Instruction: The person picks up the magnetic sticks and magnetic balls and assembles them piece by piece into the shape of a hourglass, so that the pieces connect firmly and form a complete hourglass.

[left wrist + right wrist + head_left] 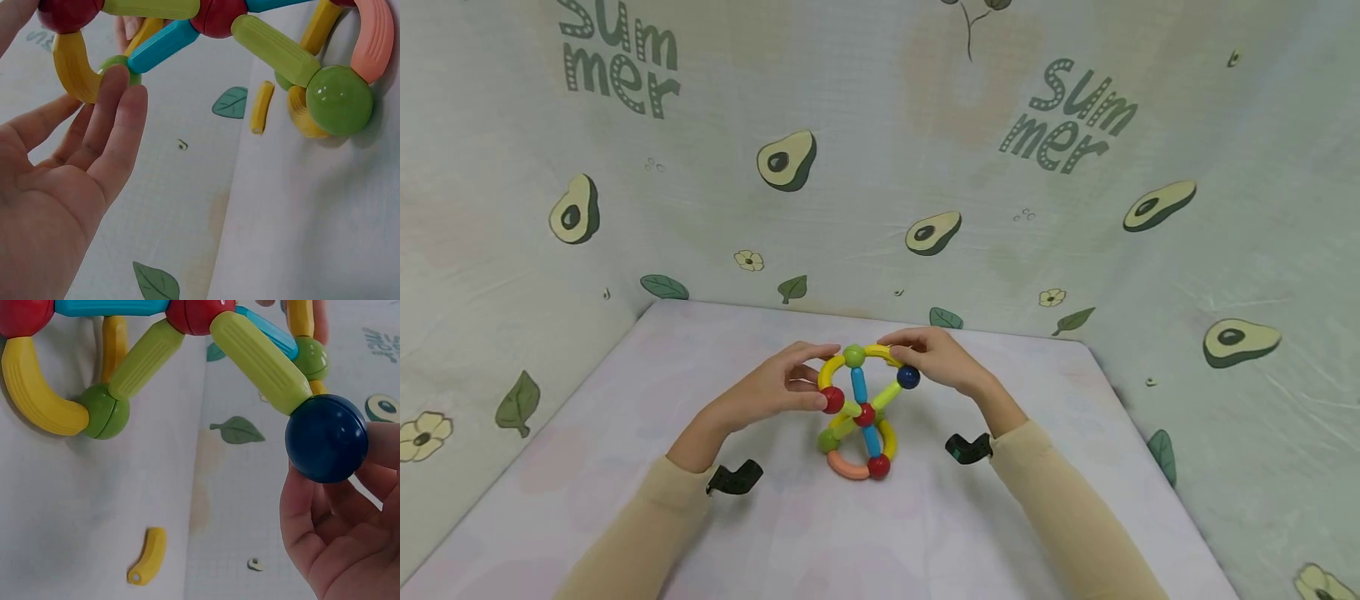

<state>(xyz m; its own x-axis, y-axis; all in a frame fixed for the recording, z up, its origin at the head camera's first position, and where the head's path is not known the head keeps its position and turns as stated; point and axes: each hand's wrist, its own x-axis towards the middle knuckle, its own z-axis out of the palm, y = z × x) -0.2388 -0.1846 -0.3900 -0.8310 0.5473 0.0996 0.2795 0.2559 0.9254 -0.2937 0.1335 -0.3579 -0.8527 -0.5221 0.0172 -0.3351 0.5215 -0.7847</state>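
A magnetic stick-and-ball structure [867, 414] stands on the table, its lower ring of balls and curved sticks under an upper ring. My left hand [765, 385] grips the upper ring's left side, thumb at a red ball [832, 400] and fingers about a yellow curved stick [74, 65]. On the right, my right hand [942, 360] holds the upper ring by the dark blue ball [326, 439] and the yellow curved stick [877, 351] beside it. A green ball [854, 356] sits at the back between both hands. Straight blue and green sticks meet at a central red ball [866, 415].
A loose yellow curved stick [148, 556] lies on the white table [820, 550] beyond the structure. Cloth walls [865, 183] printed with avocados and leaves enclose the table at the back and sides. Black wrist cameras [735, 477] stick out from both sleeves.
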